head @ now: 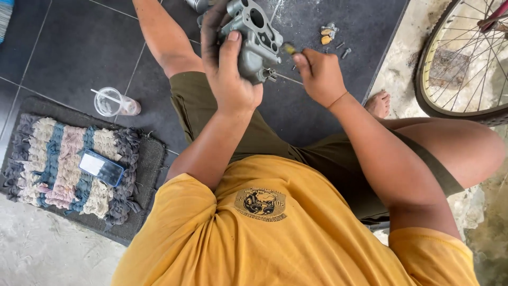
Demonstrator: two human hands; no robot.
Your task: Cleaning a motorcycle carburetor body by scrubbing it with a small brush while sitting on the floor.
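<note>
The person sat on the dark tiled floor (79, 47), with a bicycle wheel (465, 63) near on the right and a striped mat (58, 159) carrying a phone (101, 167) on the left. A plastic cup (114, 101) stood beside the mat. The left hand (230, 71) was closed around a grey metal carburetor (256, 37), held above the lap. The right hand (320, 77) pinched a thin screwdriver (288, 48) at its side (the tip was hidden). It seemed a screw was being worked; a steady grip was needed. Small screws (333, 39) lay well apart on the floor.
</note>
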